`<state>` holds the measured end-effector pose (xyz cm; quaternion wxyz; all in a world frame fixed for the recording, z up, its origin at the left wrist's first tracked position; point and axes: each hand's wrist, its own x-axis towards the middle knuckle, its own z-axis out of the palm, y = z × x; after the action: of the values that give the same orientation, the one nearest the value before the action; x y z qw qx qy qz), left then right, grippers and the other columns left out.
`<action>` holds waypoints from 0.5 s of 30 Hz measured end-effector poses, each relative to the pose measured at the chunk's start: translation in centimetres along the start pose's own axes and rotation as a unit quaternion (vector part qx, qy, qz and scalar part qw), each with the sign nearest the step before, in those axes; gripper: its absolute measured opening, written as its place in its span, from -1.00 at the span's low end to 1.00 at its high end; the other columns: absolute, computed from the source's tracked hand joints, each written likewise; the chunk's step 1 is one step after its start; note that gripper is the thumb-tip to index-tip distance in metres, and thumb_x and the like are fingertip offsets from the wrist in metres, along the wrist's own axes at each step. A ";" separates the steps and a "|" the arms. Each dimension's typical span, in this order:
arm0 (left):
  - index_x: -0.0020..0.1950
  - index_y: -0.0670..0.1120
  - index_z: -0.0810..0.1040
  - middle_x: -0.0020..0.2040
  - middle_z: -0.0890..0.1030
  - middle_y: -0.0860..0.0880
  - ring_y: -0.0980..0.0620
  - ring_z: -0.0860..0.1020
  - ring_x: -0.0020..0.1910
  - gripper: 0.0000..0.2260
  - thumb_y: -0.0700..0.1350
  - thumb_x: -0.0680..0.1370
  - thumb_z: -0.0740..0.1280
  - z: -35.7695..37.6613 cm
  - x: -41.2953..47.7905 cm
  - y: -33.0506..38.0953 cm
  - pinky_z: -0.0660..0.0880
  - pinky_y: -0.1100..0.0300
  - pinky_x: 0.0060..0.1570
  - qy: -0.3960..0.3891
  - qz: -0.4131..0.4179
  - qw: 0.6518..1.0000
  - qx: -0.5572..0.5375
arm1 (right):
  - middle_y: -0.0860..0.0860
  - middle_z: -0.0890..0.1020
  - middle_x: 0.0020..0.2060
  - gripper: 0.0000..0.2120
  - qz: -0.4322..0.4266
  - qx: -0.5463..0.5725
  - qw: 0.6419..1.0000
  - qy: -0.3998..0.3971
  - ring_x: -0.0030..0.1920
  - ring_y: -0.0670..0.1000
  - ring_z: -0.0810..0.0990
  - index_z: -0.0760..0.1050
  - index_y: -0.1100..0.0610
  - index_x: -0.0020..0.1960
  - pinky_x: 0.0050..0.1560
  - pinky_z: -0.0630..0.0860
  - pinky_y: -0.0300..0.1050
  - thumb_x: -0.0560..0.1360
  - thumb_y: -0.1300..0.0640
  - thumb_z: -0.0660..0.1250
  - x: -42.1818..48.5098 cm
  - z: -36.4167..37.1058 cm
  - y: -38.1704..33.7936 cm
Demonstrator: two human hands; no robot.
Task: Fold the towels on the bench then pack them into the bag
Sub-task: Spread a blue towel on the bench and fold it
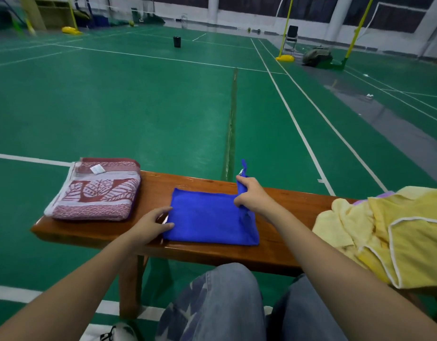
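Note:
A blue towel [207, 216] lies flat in the middle of the wooden bench [158, 185]. My left hand [150, 223] pinches its near left edge between thumb and fingers. My right hand [252, 194] grips the towel's far right corner and lifts it off the bench, so a blue tip sticks up above my fingers. A folded red and white leaf-patterned towel [97, 193] sits on the bench's left end. At the right end lies a crumpled yellow towel [389, 232] with white piping. No bag is identifiable near the bench.
The bench stands on a green sports court with white lines. My knees in jeans [227, 303] are just in front of it. Far off stand a black cylinder [177, 41], a chair [291, 36], yellow net posts [285, 57] and a dark bag [317, 56].

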<state>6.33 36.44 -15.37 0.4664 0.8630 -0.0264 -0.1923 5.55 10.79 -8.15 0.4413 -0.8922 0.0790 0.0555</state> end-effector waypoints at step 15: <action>0.43 -0.06 0.34 0.40 0.38 -0.03 0.19 0.30 0.17 -0.65 -0.06 0.64 0.11 -0.9 -1.2 0.4 0.23 0.33 0.09 0.061 0.005 0.984 -0.165 | 0.08 0.16 0.41 -0.27 -0.024 -0.102 0.986 -0.128 0.32 0.07 0.32 0.08 0.20 0.52 0.06 0.37 -0.22 0.43 0.32 0.32 2.4 13.2 -3.0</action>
<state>5.59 37.17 -14.25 0.6043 0.7839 0.0301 -0.1392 8.11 22.87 -14.19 0.3554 -0.9198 -0.0059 0.1660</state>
